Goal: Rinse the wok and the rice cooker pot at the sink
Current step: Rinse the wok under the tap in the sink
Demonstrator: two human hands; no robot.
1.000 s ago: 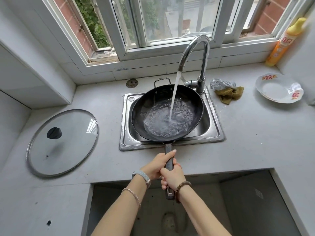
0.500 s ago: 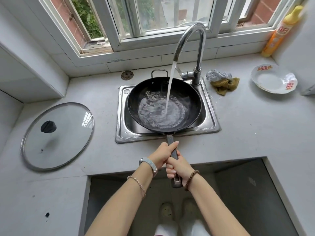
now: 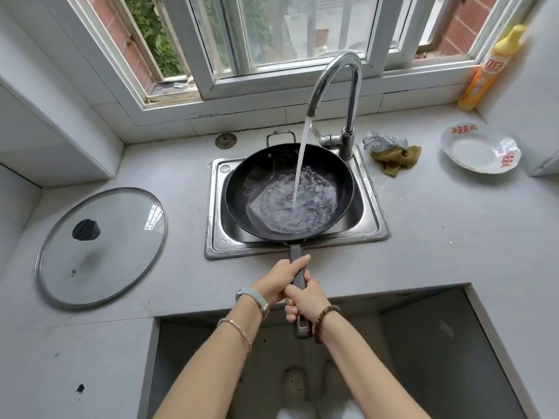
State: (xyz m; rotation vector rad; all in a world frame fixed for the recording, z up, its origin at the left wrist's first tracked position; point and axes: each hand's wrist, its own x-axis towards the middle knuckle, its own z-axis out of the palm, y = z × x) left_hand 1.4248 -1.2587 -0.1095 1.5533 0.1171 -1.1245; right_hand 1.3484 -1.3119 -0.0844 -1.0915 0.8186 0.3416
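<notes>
While water ran from the curved tap (image 3: 338, 86) in a steady stream, the wok (image 3: 289, 192) sat in the steel sink (image 3: 372, 219), nearly filling the basin. It was a wide, dark, round pan with a small loop handle at its far rim and a long grey handle (image 3: 298, 267) reaching over the sink's near edge toward the person. The stream struck the wok's floor slightly right of centre, and a shallow, rippling pool of water covered the bottom, while the upper walls looked dark and glossy. The left hand (image 3: 278, 279) was wrapped round the handle nearer the pan, fingers closed on it; the right hand (image 3: 305, 300) gripped the same handle just behind, fingers curled tight around it, the two hands touching. On the grey surface (image 3: 453, 237) to the left lay a glass lid (image 3: 101, 246) with a black knob, flat and well apart from the sink. To the right of the tap lay a crumpled cloth (image 3: 396, 157), farther right a white dish (image 3: 479, 151), and an orange bottle (image 3: 490, 71) stood by the window.
</notes>
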